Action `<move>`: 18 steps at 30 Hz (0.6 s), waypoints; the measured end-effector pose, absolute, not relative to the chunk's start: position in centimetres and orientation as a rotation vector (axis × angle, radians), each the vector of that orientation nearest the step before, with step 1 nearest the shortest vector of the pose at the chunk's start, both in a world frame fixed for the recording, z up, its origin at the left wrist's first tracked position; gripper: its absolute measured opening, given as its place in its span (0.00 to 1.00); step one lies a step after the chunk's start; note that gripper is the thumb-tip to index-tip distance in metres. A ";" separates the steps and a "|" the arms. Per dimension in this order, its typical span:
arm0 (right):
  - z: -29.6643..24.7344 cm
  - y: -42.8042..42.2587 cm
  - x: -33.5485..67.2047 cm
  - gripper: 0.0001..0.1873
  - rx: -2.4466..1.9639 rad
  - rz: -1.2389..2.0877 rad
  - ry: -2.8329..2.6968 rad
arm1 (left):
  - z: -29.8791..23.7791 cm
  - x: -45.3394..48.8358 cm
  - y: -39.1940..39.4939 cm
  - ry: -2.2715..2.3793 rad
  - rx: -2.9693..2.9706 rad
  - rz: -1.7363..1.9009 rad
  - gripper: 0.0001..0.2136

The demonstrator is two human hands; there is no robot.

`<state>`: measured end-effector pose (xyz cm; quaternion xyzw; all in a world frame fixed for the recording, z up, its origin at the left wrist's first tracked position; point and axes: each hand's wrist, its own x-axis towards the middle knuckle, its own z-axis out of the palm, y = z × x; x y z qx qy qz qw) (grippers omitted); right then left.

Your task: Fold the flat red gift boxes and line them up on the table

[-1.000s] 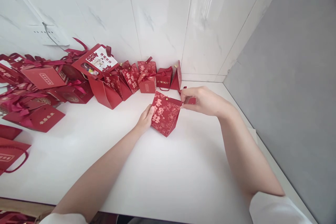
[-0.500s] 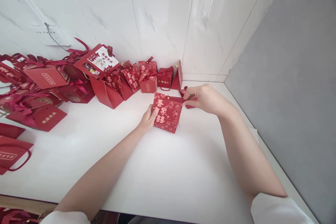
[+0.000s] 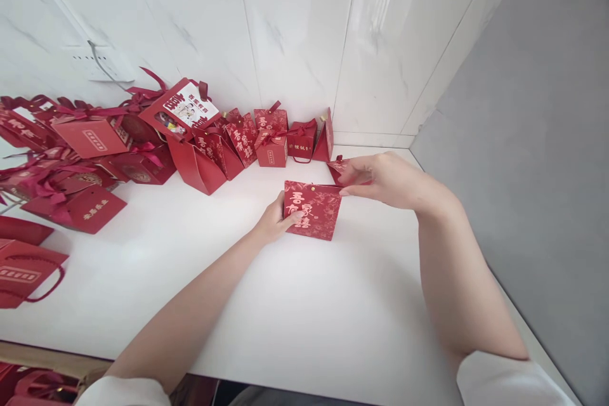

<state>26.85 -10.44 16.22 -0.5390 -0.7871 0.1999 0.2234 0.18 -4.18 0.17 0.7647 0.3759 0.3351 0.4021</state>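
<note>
A small red gift box (image 3: pixel 318 212) with gold characters and a flower print stands on the white table (image 3: pixel 295 317) in front of me. My left hand (image 3: pixel 276 222) grips its left side, thumb lying across the printed front. My right hand (image 3: pixel 380 177) pinches the box's upper right corner, beside a red flap (image 3: pixel 339 167) that sticks out behind the fingers.
A row of small red boxes (image 3: pixel 271 139) with ribbons lines the tiled wall behind. Larger red boxes and bags (image 3: pixel 90 139) are heaped at the left. A grey wall (image 3: pixel 523 139) closes the right side. A socket and cable (image 3: pixel 98 63) sit on the wall.
The box has been turned so that its printed front faces me more squarely. My left thumb has slid further across that front. The right hand stays at the top right corner.
</note>
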 end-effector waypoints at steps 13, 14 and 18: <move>15.9 -10.2 25.6 0.06 -1.580 0.486 -2.285 | 0.2 0.4 -4.3 0.910 1.915 0.825 0.26; 15.7 -10.2 25.4 0.06 -1.511 0.452 -2.275 | 0.2 0.4 -4.3 0.907 1.911 0.826 0.26; 15.0 -10.1 23.9 0.09 -1.326 0.389 -2.207 | 0.3 0.5 -4.3 0.908 1.899 0.819 0.28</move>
